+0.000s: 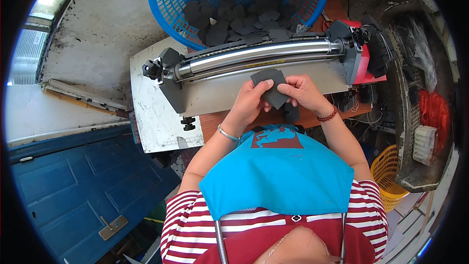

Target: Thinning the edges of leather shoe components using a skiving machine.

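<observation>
A small stack of flat dark grey pieces (273, 88) is pinched between my two hands, fanned slightly so that several edges show. My left hand (251, 99) grips its left side, thumb lying on top. On the right side my right hand (304, 93) holds it too, its thumb pressed on the upper face. Just beyond the hands lies a roller machine (259, 55) with a long shiny metal roller and a flat metal feed plate (215, 90). Another dark piece (291, 113) shows below the stack, near the table's front edge.
Behind the machine stands a blue plastic basket (320, 0) with many dark grey pieces inside. A white board (151, 98) lies at the left of the reddish-brown table (210, 123). A yellow basket (386, 171) and a metal trough (408, 154) with bags are at the right. A blue door (73, 186) is lower left.
</observation>
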A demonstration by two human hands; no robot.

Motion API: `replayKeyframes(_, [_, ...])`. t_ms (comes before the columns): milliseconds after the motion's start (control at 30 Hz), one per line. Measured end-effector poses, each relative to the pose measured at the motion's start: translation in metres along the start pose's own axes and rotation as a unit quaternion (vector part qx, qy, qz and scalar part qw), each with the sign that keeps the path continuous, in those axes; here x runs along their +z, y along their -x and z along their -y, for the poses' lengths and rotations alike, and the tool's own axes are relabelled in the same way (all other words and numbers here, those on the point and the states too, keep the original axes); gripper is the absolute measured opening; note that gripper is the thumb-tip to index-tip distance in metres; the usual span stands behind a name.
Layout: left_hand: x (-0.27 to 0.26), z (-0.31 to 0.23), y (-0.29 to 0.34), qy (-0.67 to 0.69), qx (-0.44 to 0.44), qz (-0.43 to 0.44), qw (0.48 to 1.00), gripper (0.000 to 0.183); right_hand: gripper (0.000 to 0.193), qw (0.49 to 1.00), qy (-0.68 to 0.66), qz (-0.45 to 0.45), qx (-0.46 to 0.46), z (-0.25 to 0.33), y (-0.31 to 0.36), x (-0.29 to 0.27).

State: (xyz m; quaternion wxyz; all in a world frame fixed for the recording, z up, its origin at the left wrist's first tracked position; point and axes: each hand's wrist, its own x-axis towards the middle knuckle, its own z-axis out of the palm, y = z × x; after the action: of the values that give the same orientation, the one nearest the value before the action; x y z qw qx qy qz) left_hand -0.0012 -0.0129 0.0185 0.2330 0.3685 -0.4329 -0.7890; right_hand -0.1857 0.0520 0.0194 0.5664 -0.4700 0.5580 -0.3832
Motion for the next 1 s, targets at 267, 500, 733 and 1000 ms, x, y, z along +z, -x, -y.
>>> replayKeyframes(267, [0.0,-0.011,-0.003,0.182,-0.043,0.121,0.975,0.02,0.027,0.916,-0.394,0.07,0.003,-0.003,0.006,0.005])
replayKeyframes(500, [0.005,0.003,-0.008,-0.364,0.251,-0.126,0.888,0.025,0.033,0.996,0.011,-0.09,-0.024,0.02,0.027,0.01])
replayKeyframes(733, [0.002,-0.003,-0.005,-0.079,0.075,-0.036,0.993,0.027,0.035,0.99,0.042,-0.137,0.002,0.004,0.025,-0.017])
replayKeyframes(1000, [-0.012,0.006,-0.005,-0.095,0.086,-0.067,0.989,0.032,0.043,0.965,0.227,-0.112,0.07,-0.009,0.016,-0.043])
